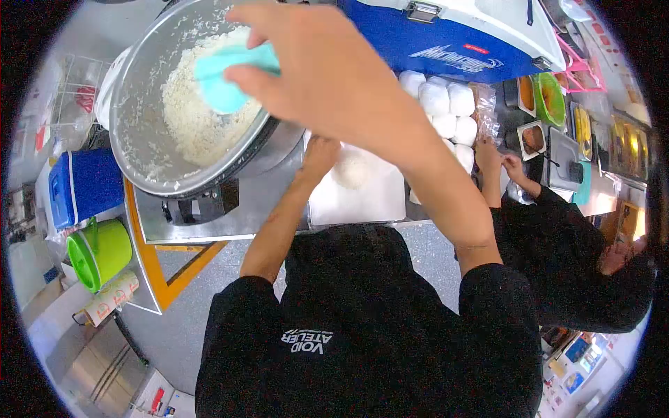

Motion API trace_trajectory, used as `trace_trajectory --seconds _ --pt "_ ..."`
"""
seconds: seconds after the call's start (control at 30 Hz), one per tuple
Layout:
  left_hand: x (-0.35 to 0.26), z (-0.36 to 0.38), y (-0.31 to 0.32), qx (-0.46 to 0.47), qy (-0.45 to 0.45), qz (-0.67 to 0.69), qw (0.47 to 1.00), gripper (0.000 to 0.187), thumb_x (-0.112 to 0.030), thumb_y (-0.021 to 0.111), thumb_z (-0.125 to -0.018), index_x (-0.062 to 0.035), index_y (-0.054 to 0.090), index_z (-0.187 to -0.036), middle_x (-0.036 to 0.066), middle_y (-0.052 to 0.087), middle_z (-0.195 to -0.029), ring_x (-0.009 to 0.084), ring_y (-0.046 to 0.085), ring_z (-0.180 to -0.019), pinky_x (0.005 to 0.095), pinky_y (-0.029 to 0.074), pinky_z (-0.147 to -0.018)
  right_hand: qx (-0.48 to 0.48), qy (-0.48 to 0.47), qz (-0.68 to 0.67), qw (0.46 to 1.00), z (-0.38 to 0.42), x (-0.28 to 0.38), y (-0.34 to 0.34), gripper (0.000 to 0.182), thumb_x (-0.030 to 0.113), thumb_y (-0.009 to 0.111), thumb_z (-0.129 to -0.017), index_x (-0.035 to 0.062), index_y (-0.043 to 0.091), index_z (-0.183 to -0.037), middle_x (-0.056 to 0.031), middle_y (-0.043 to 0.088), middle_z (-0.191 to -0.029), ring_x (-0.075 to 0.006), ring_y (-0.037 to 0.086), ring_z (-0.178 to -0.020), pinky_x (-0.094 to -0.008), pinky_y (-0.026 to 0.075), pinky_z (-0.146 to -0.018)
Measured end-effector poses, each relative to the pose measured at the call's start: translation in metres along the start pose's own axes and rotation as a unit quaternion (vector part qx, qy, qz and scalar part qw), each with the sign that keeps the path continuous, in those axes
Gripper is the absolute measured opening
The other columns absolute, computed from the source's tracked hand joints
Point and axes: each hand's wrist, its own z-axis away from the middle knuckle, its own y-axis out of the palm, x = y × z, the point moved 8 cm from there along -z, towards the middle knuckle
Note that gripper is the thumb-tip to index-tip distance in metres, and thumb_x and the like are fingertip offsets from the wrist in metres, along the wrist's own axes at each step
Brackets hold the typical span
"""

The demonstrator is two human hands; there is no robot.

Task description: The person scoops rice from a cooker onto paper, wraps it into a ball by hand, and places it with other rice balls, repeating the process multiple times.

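Above a big metal pot (148,129) of white rice (195,115), my right hand (300,66) grips a turquoise scoop (226,76), fingers and thumb around it. The scoop is over the rice. My left hand (322,153) is at the upper left edge of a white sheet (357,202); its fingers look curled, and what they hold, if anything, is hidden. A round mound of rice (352,171) lies on the sheet, to the right of my left hand.
White wrapped bundles (460,99) stand in rows at the right, below a blue-and-white cooler (460,49). A co-worker's hands (489,157) are beside them. Food trays (533,139) and a green bowl (550,99) stand further right. A blue box (87,188) is at left.
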Motion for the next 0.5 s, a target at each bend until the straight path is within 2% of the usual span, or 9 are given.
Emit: trace_trajectory --seconds 0.07,0.13,0.2,0.23,0.27,0.33,0.4,0.5 --pt "-0.004 -0.007 -0.002 0.000 -0.020 -0.003 1.000 0.032 -0.006 0.061 -0.077 -0.0013 0.068 -0.107 0.021 0.065 -0.108 0.0323 0.063 -0.105 0.0480 0.047 -0.095 -0.048 -0.049 -0.050 0.996 0.004 0.001 -0.019 0.042 0.010 0.064 -0.083 -0.0046 0.054 -0.121 -0.0264 0.061 -0.106 -0.0446 0.060 -0.099 -0.0493 0.049 -0.085" --pt "-0.017 -0.011 -0.007 0.049 -0.062 0.015 0.997 0.029 -0.009 0.063 -0.076 -0.0023 0.068 -0.104 0.021 0.063 -0.110 0.0316 0.061 -0.107 0.0498 0.045 -0.095 -0.105 -0.042 0.025 0.993 0.018 -0.043 -0.016 0.035 0.011 0.063 -0.082 0.0040 0.062 -0.116 -0.0174 0.067 -0.098 -0.0334 0.065 -0.096 -0.0386 0.051 -0.085" --pt "-0.030 -0.030 -0.028 0.136 -0.118 0.044 0.983 0.025 -0.012 0.065 -0.077 -0.0042 0.069 -0.100 0.020 0.060 -0.112 0.0307 0.060 -0.108 0.0498 0.045 -0.092 -0.030 0.136 -0.106 0.985 0.053 -0.113 -0.013 0.033 0.012 0.062 -0.083 0.0043 0.063 -0.115 -0.0178 0.069 -0.106 -0.0287 0.065 -0.107 -0.0381 0.051 -0.094" --pt "-0.029 -0.035 -0.028 0.162 -0.114 0.045 0.979 0.022 -0.014 0.065 -0.078 -0.0051 0.070 -0.097 0.018 0.061 -0.109 0.0303 0.060 -0.107 0.0485 0.045 -0.090 0.034 0.151 -0.106 0.982 0.081 -0.157 0.001 0.039 0.010 0.062 -0.080 0.0032 0.062 -0.119 -0.0184 0.069 -0.111 -0.0265 0.065 -0.109 -0.0391 0.049 -0.098" --pt "-0.029 -0.037 -0.026 0.190 -0.108 0.046 0.975 0.019 -0.015 0.066 -0.078 -0.0059 0.071 -0.094 0.016 0.062 -0.106 0.0299 0.060 -0.106 0.0472 0.046 -0.088 0.122 0.157 -0.052 0.978 0.113 -0.189 0.019 0.046 0.008 0.064 -0.077 0.0025 0.060 -0.122 -0.0186 0.065 -0.120 -0.0303 0.061 -0.115 -0.0411 0.046 -0.103" --pt "-0.033 -0.040 -0.025 0.213 -0.084 0.057 0.972 0.014 -0.017 0.068 -0.079 -0.0073 0.071 -0.089 0.013 0.063 -0.100 0.0289 0.061 -0.102 0.0454 0.046 -0.085 0.194 0.090 0.149 0.965 0.201 -0.260 0.059 0.058 0.010 0.066 -0.074 0.0053 0.055 -0.131 -0.0132 0.063 -0.120 -0.0305 0.055 -0.120 -0.0417 0.043 -0.102" --pt "-0.038 -0.028 -0.032 0.209 -0.053 0.081 0.973 0.011 -0.018 0.070 -0.079 -0.0082 0.072 -0.085 0.010 0.063 -0.094 0.0279 0.062 -0.099 0.0443 0.046 -0.084 0.198 0.097 0.224 0.949 0.240 -0.251 0.058 0.047 0.009 0.069 -0.071 0.0052 0.063 -0.118 -0.0130 0.063 -0.109 -0.0345 0.055 -0.110 -0.0461 0.045 -0.093" --pt "-0.052 -0.001 -0.045 0.129 -0.018 0.113 0.985 0.011 -0.018 0.071 -0.080 -0.0079 0.070 -0.082 0.007 0.063 -0.088 0.0284 0.061 -0.092 0.0429 0.050 -0.079 0.208 0.172 0.301 0.915 0.282 -0.239 0.047 0.030 0.010 0.072 -0.069 0.0065 0.065 -0.097 -0.0118 0.059 -0.102 -0.0333 0.056 -0.100 -0.0454 0.045 -0.087"
